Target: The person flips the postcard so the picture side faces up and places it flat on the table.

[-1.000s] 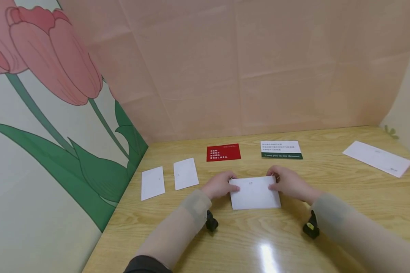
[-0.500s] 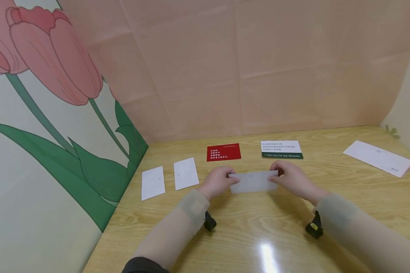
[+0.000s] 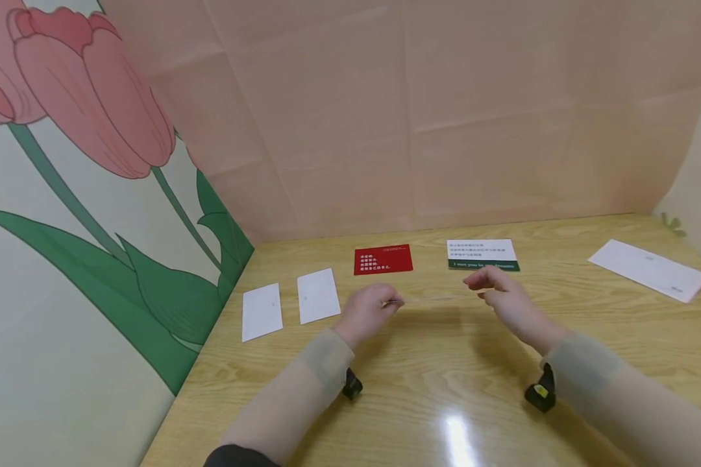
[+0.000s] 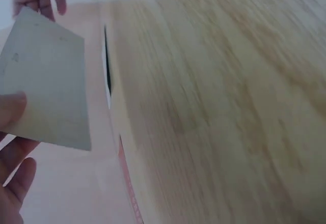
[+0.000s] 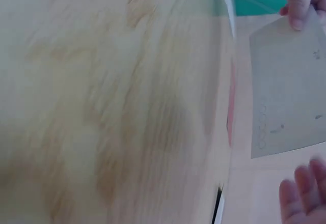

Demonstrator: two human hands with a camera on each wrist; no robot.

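Head view shows the left hand [image 3: 365, 314] pinching the left end of a pale card [image 4: 48, 81], which reads from there as a thin edge-on line above the surface, well in from its left edge. The left wrist view gives the broad face and its small dark marks, the thumb lying over it. The right wrist view shows what the head view leaves unclear: a gap between the card and the parted fingers of the right hand [image 3: 509, 306].

The surface is a wood-grained tabletop [image 3: 409, 395] with a glare spot. A wall painted with tulips [image 3: 93, 91] borders its left edge, and a creased pink sheet [image 3: 420, 130] rises along its back edge.

Near the left edge lie two white cards [image 3: 261, 312], side by side. Toward the back edge come a red card [image 3: 382, 259], then a white-and-green card [image 3: 482, 253], its green strip partly covered by the right hand's fingers. Near the back right corner, a long white paper [image 3: 648, 269] lies aslant.
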